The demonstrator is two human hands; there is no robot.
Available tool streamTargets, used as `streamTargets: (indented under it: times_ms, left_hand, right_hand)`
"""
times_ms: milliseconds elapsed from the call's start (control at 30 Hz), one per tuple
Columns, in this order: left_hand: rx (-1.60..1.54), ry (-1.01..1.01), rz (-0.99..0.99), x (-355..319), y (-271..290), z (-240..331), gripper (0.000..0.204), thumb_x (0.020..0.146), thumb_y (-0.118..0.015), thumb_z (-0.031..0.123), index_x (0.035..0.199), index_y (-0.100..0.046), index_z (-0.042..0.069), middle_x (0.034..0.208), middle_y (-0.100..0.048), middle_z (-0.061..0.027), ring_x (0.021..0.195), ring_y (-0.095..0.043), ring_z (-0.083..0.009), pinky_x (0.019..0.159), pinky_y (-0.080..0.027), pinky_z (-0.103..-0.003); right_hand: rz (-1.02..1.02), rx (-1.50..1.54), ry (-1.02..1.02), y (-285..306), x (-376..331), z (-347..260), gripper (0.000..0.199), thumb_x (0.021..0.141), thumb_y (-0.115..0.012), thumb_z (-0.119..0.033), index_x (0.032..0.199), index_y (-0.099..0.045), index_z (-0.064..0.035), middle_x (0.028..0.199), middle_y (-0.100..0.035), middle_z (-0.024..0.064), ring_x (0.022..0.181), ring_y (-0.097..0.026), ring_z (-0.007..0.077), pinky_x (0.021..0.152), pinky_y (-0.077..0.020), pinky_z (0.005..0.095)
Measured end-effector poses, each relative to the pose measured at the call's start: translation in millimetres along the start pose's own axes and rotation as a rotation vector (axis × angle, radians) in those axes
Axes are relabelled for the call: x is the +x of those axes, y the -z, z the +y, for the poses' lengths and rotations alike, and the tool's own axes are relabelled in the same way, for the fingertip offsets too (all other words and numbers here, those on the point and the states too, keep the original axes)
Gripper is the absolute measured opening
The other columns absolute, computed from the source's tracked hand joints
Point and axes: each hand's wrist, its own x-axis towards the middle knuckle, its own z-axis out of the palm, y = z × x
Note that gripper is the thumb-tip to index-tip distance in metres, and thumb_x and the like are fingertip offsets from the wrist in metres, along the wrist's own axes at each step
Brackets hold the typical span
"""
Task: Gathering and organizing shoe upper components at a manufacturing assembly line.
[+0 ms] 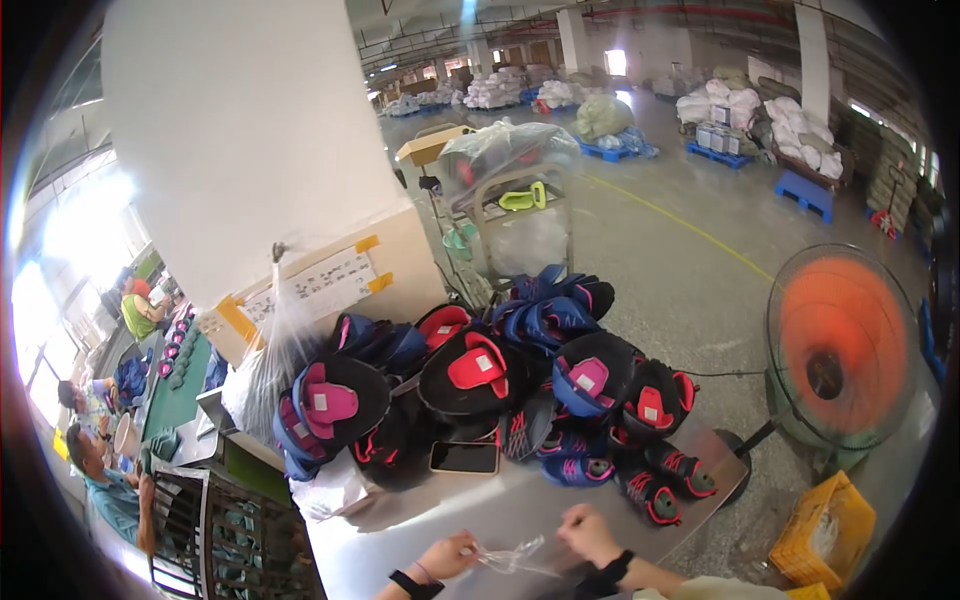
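Note:
Low over the front of the metal table (420, 515), my left hand (452, 556) pinches a crumpled strip of clear plastic film (512, 556). My right hand (590, 535) is closed beside the film's right end; whatever its fingers hold, if anything, cannot be made out. Ahead of both hands lies a dark phone (464, 458). Behind it rises a heap of dark shoe uppers, one with a red lining (478, 368), another with a purple lining (330, 402). Black shoes with red laces (652, 495) and a blue pair with pink laces (578, 468) sit at the heap's right front.
A large fan (838, 350) stands right of the table, above a yellow crate (825, 530). Clear plastic bags (285, 350) hang from a white pillar (240, 150). A plastic-covered cart (520, 215) stands behind the heap. Several people work along a green bench (185, 390) at left.

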Motion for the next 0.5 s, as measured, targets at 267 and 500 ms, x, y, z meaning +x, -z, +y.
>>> streamTargets:
  times_ms: [267, 500]
  left_hand:
    - [0.158, -0.205, 0.492, 177, 102, 50, 0.008, 0.067, -0.057, 0.0, 0.075, -0.053, 0.001, 0.08, -0.062, -0.0125, 0.074, -0.062, -0.026, 0.064, -0.048, -0.032]
    - [0.49, 0.143, 0.91, 258, 171, 21, 0.049, 0.068, -0.05, 0.0, 0.115, -0.041, 0.007, 0.106, -0.057, -0.0184, 0.083, -0.059, -0.0384, 0.071, -0.048, -0.042]
  right_hand:
    - [-0.535, -0.113, -0.263, 169, -21, -21, 0.012, 0.08, -0.059, -0.014, 0.077, -0.059, -0.0021, 0.07, -0.06, 0.0092, 0.061, -0.054, 0.0144, 0.058, -0.0438, 0.0305]
    - [-0.828, -0.177, -0.121, 178, 66, -42, 0.018, 0.08, -0.059, -0.02, 0.078, -0.059, -0.0012, 0.071, -0.059, 0.0131, 0.064, -0.056, 0.0214, 0.059, -0.044, 0.0354]
